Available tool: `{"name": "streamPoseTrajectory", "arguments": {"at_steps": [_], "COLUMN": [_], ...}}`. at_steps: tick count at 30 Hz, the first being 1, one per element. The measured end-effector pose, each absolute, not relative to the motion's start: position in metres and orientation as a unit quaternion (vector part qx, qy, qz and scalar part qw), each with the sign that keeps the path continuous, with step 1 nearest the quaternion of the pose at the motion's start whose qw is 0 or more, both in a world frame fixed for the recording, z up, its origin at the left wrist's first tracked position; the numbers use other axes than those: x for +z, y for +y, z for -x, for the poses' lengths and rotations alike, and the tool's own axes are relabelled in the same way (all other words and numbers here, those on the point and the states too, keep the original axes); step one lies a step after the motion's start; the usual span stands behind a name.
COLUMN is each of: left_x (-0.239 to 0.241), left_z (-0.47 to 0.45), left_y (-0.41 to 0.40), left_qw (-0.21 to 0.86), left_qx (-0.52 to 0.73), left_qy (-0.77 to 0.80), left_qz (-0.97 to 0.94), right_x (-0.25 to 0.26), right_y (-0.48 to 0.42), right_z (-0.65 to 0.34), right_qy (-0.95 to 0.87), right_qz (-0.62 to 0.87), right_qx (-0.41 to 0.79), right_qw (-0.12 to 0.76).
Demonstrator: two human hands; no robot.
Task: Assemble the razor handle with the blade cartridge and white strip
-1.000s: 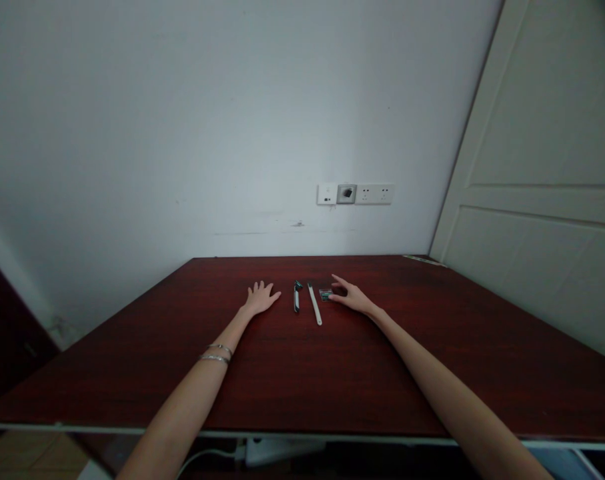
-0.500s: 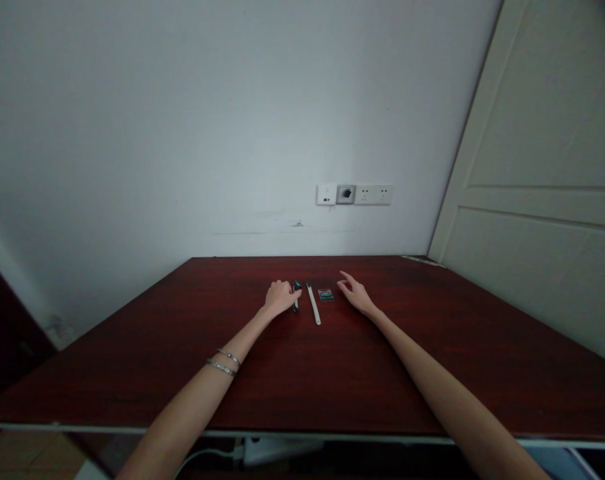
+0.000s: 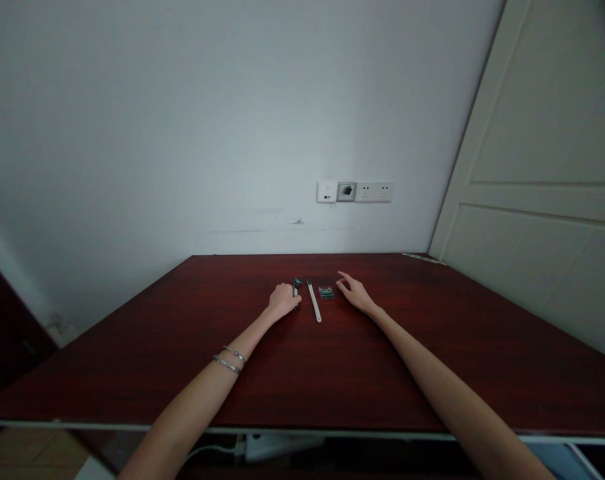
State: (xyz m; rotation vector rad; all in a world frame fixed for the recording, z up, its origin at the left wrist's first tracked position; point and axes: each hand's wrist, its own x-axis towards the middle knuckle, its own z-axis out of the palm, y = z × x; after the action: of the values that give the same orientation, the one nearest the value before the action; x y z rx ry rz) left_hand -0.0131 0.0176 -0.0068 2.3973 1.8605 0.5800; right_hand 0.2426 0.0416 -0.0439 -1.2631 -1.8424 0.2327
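Note:
My left hand (image 3: 282,301) is closed round the handle of a small razor (image 3: 297,283), whose dark crosswise head stands out beyond the fingers. Part of its handle is hidden by the hand. Just right of it a long, slim white stick (image 3: 314,303) with a dark tip lies on the table, roughly pointing away from me. Beside the stick is a small flat clear packet (image 3: 326,293) with something green and dark inside. My right hand (image 3: 353,292) rests to the right of the packet, apart from it, with the index finger stretched out and nothing held.
All this lies on a wide dark red wooden table (image 3: 182,320). Behind it is a white wall with a row of sockets (image 3: 355,192). A pale panelled door (image 3: 532,220) stands on the right. Under the front edge are a cable (image 3: 210,450) and a white object (image 3: 282,448).
My left hand has shifted slightly right and closed round the razor's handle, lower down, leaving more of its head showing. The right hand stays almost where it was.

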Motion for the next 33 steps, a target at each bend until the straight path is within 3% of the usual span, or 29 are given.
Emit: {"name": "streamPoseTrajectory", "arguments": {"at_steps": [5, 10, 16, 20, 23, 33], "left_x": [-0.005, 0.004, 0.017, 0.021, 0.024, 0.021], "left_z": [0.013, 0.013, 0.001, -0.007, -0.010, -0.008], "left_y": [0.019, 0.017, 0.003, -0.008, -0.015, -0.012], "left_qw": [0.025, -0.019, 0.008, 0.055, 0.103, 0.156], "left_qx": [0.203, 0.313, 0.435, 0.450, 0.439, 0.422], "left_qy": [0.603, 0.543, 0.453, 0.409, 0.386, 0.363], "left_qz": [-0.771, -0.779, -0.778, -0.792, -0.805, -0.816], "right_x": [-0.042, -0.028, -0.006, 0.006, 0.011, 0.010], "right_y": [0.041, 0.032, 0.015, 0.000, -0.009, -0.009], "right_z": [-0.243, -0.228, -0.188, -0.168, -0.160, -0.162], "right_qy": [-0.739, -0.721, -0.671, -0.560, -0.521, -0.546], "right_qz": [0.508, 0.488, 0.440, 0.373, 0.334, 0.337], "right_qx": [0.035, 0.038, 0.270, 0.477, 0.541, 0.483], "right_qw": [0.442, 0.491, 0.533, 0.565, 0.570, 0.596]}}
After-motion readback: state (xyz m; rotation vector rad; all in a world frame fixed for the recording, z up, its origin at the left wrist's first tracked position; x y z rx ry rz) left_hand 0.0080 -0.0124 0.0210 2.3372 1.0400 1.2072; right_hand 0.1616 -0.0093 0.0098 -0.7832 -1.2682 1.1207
